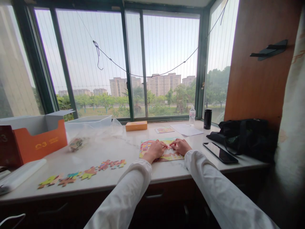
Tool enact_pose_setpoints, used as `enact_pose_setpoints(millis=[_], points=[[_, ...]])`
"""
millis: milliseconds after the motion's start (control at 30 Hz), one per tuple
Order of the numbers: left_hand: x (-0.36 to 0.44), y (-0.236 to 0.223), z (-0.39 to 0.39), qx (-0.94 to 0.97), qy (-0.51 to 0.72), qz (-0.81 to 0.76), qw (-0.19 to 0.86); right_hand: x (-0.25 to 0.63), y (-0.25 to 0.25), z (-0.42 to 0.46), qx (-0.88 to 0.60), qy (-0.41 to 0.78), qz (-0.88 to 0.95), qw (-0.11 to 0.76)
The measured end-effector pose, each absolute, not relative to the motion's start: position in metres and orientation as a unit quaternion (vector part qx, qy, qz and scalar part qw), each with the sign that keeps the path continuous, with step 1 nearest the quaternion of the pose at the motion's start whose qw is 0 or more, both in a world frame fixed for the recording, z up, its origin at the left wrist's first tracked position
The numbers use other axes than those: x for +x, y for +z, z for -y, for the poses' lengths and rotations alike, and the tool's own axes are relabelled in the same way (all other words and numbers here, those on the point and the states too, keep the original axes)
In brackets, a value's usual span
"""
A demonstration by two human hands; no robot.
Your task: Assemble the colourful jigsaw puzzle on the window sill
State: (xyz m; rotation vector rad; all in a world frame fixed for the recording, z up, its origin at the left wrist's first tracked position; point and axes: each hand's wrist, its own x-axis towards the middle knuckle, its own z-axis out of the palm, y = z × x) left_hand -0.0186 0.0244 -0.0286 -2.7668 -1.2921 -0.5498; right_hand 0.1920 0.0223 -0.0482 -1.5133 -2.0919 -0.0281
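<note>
A colourful jigsaw puzzle (175,155) in a flat board lies on the white counter in front of me. My left hand (156,150) rests over its middle, fingers bent and closed, with the tips at a small pinkish puzzle piece (169,147). From the other side my right hand (180,146) meets the same piece with its fingers pinched in. Both hands cover part of the picture. Loose puzzle pieces (89,172) are spread in a row on the counter to the left, some of them touching or overlapping.
Left stand an orange box (44,140), a clear plastic bin (89,124) and a plastic bag of pieces (78,143). Behind the puzzle are an orange carton (136,126), a card (164,130) and paper (187,129). Right: bottle (192,116), black flask (207,119), phone (220,153), black bag (245,136).
</note>
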Motion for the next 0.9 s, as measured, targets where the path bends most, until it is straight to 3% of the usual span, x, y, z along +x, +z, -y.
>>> enact_pose_setpoints(millis=[233, 500, 700, 900], points=[[-0.023, -0.033, -0.031, -0.878, -0.229, 0.419, 0.03, 0.192, -0.045, -0.016, -0.529, -0.055, 0.768, 0.356], [-0.05, -0.002, -0.008, -0.817, -0.356, 0.452, 0.038, 0.191, -0.046, -0.017, -0.524, -0.042, 0.795, 0.304], [-0.117, 0.025, 0.044, -0.811, -0.369, 0.448, 0.077, 0.194, -0.053, -0.016, -0.506, -0.073, 0.804, 0.303], [-0.221, 0.019, 0.085, -0.78, -0.325, 0.529, 0.08, 0.187, -0.053, -0.015, -0.47, -0.129, 0.805, 0.337]])
